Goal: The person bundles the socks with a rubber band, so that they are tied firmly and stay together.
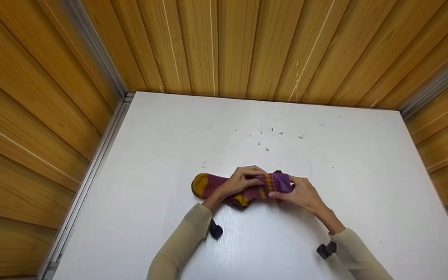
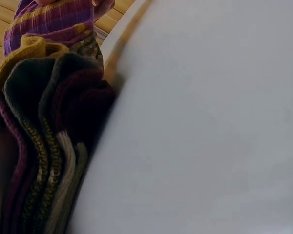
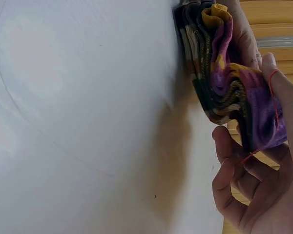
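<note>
A stack of striped socks, maroon and purple with mustard toes and heels, lies folded together near the middle of the white table. My left hand grips the stack around its middle, the fingers over the far side. Darker green and brown socks show layered beneath in the left wrist view. At the purple cuff end is my right hand, thumb on one side and bent fingers on the other. A thin red band runs around the cuffs from its thumb to its fingers.
The white table has small dark scuff marks toward its far side. Wood-panelled walls stand behind and on both sides, with metal rails along the left edge. Black wrist cameras sit by the sleeves.
</note>
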`<state>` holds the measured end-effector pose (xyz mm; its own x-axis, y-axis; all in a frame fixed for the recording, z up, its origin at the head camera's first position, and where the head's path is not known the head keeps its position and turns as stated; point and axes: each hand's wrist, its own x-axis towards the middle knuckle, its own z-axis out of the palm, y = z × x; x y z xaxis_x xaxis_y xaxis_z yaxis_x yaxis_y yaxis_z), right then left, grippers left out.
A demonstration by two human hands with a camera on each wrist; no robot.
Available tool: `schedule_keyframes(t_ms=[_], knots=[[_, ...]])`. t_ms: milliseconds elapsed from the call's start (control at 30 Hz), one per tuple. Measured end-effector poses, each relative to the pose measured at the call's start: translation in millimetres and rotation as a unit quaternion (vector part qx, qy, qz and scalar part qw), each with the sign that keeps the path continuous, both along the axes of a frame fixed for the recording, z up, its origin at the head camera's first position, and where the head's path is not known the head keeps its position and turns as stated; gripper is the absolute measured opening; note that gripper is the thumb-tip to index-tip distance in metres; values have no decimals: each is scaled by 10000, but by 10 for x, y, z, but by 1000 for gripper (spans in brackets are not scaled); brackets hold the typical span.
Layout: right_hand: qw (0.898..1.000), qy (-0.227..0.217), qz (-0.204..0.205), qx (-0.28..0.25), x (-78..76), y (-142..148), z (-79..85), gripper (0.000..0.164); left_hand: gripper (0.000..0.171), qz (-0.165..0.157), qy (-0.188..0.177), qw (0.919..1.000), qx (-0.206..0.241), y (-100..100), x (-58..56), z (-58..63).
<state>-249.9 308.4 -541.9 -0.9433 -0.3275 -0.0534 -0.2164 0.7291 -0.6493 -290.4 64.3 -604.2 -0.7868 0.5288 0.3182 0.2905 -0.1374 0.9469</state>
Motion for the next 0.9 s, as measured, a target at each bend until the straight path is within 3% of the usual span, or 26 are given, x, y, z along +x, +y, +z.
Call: schedule_keyframes(t_ms=[200, 333, 467, 600, 733, 900], knots=[[9949, -741, -172, -656, 62, -40, -130, 46, 30, 352, -461, 9979, 272, -19, 9, 10], [9877, -889, -419, -1218, 104, -112, -194, 42, 31, 405, -478, 9974, 357, -8, 11, -2], [9845, -466, -816, -1483, 123, -158, -236, 46, 30, 374, -355, 9982, 297, 17, 26, -21], [9807, 465, -1215, -1461, 115, -149, -249, 46, 29, 530, -6, 9986, -81, 33, 32, -38], [9753, 855, -1040, -1751, 97, -138, -255, 51, 26, 710, 447, 9951, -525, 26, 23, -28], [9670, 1340, -668, -2062, 92, -167, -279, 53, 27, 771, 519, 9937, -631, 33, 12, -2]])
